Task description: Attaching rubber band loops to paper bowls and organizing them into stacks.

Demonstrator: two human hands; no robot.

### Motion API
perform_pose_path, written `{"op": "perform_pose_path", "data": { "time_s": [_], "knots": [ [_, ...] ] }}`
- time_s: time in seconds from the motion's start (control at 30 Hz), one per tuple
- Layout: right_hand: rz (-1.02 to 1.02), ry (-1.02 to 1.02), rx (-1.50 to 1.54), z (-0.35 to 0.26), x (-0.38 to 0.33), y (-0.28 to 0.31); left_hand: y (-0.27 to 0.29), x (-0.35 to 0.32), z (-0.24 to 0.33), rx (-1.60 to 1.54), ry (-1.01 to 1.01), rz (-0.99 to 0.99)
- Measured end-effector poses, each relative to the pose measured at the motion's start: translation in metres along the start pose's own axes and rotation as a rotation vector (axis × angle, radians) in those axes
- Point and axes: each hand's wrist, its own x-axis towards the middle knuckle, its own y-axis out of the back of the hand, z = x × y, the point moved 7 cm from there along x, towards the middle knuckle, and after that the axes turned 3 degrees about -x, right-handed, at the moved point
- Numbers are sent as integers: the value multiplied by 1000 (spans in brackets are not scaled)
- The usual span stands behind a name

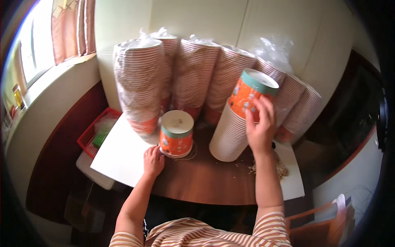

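The table (205, 185) has a brown middle and white ends; it stands before a pale wall (197, 18). A window (35, 45) with a brown curtain (66, 31) occupies the upper left, a red basket (85, 143) the left, and an orange chair (319, 224) the lower right. Plastic-wrapped cup stacks (140, 78) line the back of the table.

Right of centre stands the tall cup stack (227, 138), bases up and rims down, its long axis running from lower left to upper right; the fisheye lens may exaggerate this lean. Its orange top (239, 96) carries a green band. The right hand (262, 123) is spread at this top, thumb and fingers apart. Near centre, the short orange cup (176, 142) stands inverted, its axis near vertical. The left hand (153, 161) is at its lower-left rim; whether it grips cannot be told.
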Motion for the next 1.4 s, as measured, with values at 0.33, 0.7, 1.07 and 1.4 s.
{"op": "perform_pose_path", "data": {
  "time_s": [0.33, 0.7, 1.07, 1.4],
  "knots": [
    [-353, -125, 92, 93, 79, -34, -2, -2, -1, -27, -64, 40],
    [-133, -130, 77, 110, 151, 6, -12, -3, -6, -27, -41, -26],
    [450, -732, 1050, 131, -58, 122, 17, -9, 31, -353, -7, -17],
    [111, -1664, 1907, -3, -348, -18, 22, 19, 167, -1190, 325, -654]
  ]
}}
